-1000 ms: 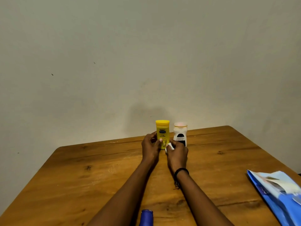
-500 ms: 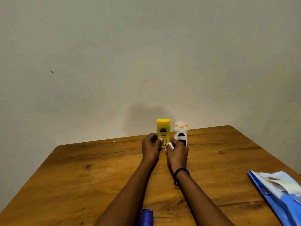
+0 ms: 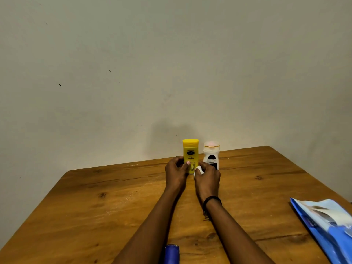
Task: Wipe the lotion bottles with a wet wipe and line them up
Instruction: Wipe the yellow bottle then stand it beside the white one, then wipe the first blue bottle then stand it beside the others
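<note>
Between the fingertips of both hands, the yellow lotion bottle [image 3: 190,152] stands upright on the wooden table [image 3: 95,206], near the far edge and close to the wall [image 3: 171,73]. The left hand [image 3: 176,175] grips the lower part of this bottle: its fingers [image 3: 174,160] curl round the bottle's left side and its thumb lies across the front label. The right hand [image 3: 207,179] is curled round a bunched white wet wipe [image 3: 198,169], pinching it at the fingertips. The wipe is at the lower right front of the yellow bottle; whether it touches the bottle cannot be told. The yellow cap and upper label rise clear above both sets of fingers. Just beyond the right-hand fingers, and just beside the yellow bottle on its right, the white lotion bottle [image 3: 211,156] stands upright with a pale cap and a dark label. Its base is hidden behind the right-hand knuckles, and whether those fingers touch it cannot be determined. The two bottles stand side by side with a narrow gap between them. A black band [image 3: 211,199] circles the right wrist. Well away from the right-hand fingers, toward the near right table edge, a blue and white packet [image 3: 323,223] lies flat. Behind both hands, between the forearms at the bottom of the view, a dark blue cylindrical object [image 3: 172,254] is partly visible; its type cannot be identified.
</note>
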